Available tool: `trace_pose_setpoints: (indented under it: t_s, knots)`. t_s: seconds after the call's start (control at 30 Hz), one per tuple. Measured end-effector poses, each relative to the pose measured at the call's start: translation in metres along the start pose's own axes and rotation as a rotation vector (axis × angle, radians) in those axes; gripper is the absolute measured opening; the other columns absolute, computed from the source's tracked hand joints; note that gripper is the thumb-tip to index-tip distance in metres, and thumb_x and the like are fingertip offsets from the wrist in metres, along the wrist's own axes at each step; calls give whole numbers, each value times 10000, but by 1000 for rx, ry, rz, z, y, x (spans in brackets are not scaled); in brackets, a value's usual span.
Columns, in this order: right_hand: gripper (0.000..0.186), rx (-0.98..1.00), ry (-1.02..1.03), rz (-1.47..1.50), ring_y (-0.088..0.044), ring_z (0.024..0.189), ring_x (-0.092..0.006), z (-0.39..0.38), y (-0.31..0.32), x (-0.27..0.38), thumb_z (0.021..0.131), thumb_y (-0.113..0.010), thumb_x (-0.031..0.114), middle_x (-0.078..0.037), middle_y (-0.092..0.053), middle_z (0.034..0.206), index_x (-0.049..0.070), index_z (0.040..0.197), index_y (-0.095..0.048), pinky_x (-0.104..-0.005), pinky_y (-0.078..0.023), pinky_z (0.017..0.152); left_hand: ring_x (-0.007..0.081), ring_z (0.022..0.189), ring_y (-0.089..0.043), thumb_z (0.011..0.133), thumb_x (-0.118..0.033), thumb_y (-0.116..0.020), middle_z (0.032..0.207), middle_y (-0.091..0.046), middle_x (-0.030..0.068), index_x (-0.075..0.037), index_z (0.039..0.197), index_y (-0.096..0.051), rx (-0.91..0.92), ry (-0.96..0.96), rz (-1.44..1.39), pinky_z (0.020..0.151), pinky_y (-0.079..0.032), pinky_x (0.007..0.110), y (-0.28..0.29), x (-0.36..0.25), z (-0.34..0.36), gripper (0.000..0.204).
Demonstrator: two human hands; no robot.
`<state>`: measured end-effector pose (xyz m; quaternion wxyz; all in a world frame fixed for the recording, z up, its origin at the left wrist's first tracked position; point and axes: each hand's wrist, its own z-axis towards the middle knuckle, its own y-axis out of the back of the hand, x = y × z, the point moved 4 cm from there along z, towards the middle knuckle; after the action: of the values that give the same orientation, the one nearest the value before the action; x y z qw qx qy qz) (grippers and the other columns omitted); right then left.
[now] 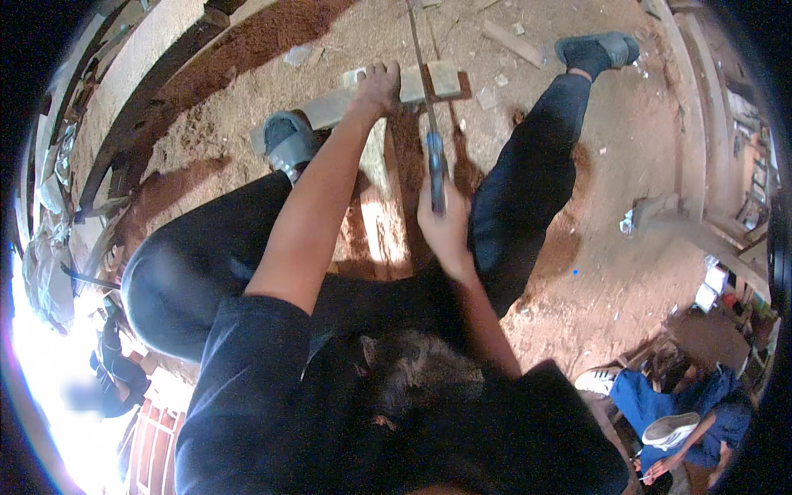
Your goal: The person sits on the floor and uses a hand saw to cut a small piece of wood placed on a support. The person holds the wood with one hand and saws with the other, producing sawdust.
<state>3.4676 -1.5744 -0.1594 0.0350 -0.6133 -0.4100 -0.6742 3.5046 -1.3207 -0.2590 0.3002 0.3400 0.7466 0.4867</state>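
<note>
My right hand (445, 223) is closed round the blue and black handle of a handsaw (435, 157). Its long narrow blade points away from me and crosses the right part of a pale wooden board (326, 107). On that board, left of the blade, my left hand (379, 89) presses down with its fingers over the far edge. My left foot, in a grey sandal (290, 142), rests at the board's left end. A second, thicker piece of wood (378, 173) runs from under the board back between my legs, partly in bright light.
Large timber beams (157, 74) lie at the upper left. Wood scraps (511, 43) litter the sandy ground (610, 272). My right leg stretches out to a sandalled foot (602, 51). At the lower right sits another person in blue clothing (652, 400); another person is at the far left.
</note>
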Motion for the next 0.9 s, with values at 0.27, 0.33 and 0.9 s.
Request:
trace_pose_setpoints:
  t_s: [0.27,0.33,0.9]
  knots:
    - [165,-7,81,35,-630,681,-424,68,-12,26,890,-610,160,-244,-618,716,14,812,-607,-446,-478,576,374,1225,-491,647,-373,-842,1247,-538,218,-28,1270,-409,-30,-10,-30,989,-406,505,2,-4,2,833]
    - [151,85,-37,20,-652,679,-389,37,2,14,890,-616,153,-239,-620,719,10,845,-616,-435,-478,574,373,1221,-494,638,-402,-846,1244,-539,217,-27,1252,-414,-1,-14,21,982,-411,507,-6,0,3,839]
    - [140,19,46,60,-632,570,-279,0,11,-3,903,-618,135,-189,-595,659,10,961,-646,-371,-479,538,349,1182,-522,620,-483,-848,1217,-551,188,-33,1295,-416,1,-10,-32,976,-418,481,25,-11,-11,919]
